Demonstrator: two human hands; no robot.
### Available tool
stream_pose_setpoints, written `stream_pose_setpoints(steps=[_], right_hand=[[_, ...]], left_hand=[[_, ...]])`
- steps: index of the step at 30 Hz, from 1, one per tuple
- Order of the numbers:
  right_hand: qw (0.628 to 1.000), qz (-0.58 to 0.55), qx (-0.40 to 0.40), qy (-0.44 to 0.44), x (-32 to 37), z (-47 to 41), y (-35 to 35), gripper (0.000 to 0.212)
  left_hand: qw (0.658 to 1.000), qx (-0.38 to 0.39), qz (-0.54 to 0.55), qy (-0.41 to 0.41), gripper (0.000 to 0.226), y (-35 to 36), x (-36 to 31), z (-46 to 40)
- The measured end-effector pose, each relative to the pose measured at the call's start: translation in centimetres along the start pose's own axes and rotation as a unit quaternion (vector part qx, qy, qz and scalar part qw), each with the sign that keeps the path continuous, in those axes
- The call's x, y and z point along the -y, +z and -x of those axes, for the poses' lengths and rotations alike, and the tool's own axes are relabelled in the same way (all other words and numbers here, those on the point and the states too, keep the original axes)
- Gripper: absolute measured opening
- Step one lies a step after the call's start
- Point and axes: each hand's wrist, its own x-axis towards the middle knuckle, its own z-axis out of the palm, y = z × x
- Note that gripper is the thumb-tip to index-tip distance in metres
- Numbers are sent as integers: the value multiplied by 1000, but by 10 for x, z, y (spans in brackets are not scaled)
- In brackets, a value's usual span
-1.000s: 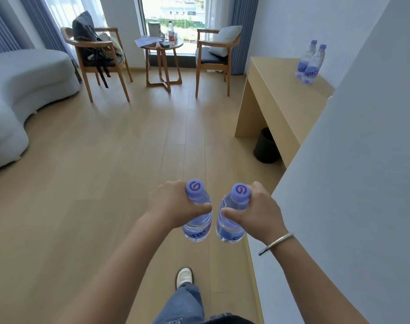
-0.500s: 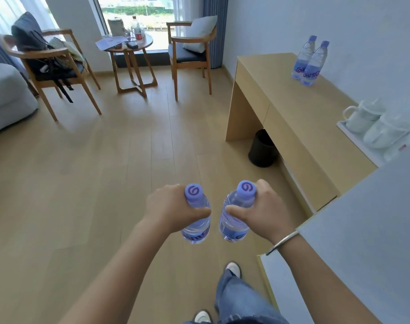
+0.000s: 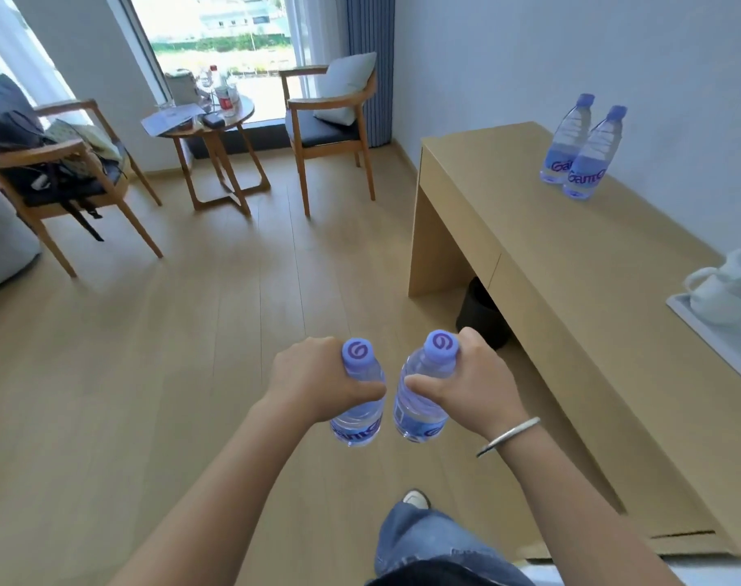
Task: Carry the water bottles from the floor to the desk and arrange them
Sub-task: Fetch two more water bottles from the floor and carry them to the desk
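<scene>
My left hand (image 3: 313, 380) grips a clear water bottle (image 3: 358, 399) with a purple cap and blue label, upright, around its upper body. My right hand (image 3: 466, 384) grips a second like bottle (image 3: 423, 395), tilted slightly inward. Both bottles hang side by side above the wooden floor, left of the desk. The light wooden desk (image 3: 550, 255) runs along the right wall. Two more bottles (image 3: 578, 150) stand close together on its far end by the wall.
A white tray with white cups (image 3: 723, 298) sits on the desk's near right. A black bin (image 3: 480, 315) stands under the desk. Two wooden armchairs (image 3: 330, 124) and a round side table (image 3: 212, 133) stand by the window; a grey sofa (image 3: 1, 243) is at left.
I have walked forward past the wall corner and turned right; the desk now fills the right side and is closer. Both hands keep their grip on the bottles.
</scene>
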Motion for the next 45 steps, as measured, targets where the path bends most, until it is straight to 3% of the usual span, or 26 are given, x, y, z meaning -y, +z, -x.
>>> stream_pose_setpoints(steps=[6, 18, 27, 37, 45], right_hand=[[999, -4, -22, 30, -20, -79, -27, 39], [983, -3, -122, 138, -78, -160, -83, 33], [939, -8, -279, 203, -114, -268, -112, 39], [895, -1, -336, 293, -144, -400, -146, 43], [868, 8, -362, 340, -163, -459, -163, 43]], left_hand=[[999, -11, 3, 31, 46, -13, -35, -96], [981, 61, -8, 187, 42, 8, -134, -237], [955, 74, -38, 283, 48, 3, -207, -375], [920, 143, -17, 365, 40, -6, -289, -526], [901, 165, -19, 401, 40, 6, -335, -589]])
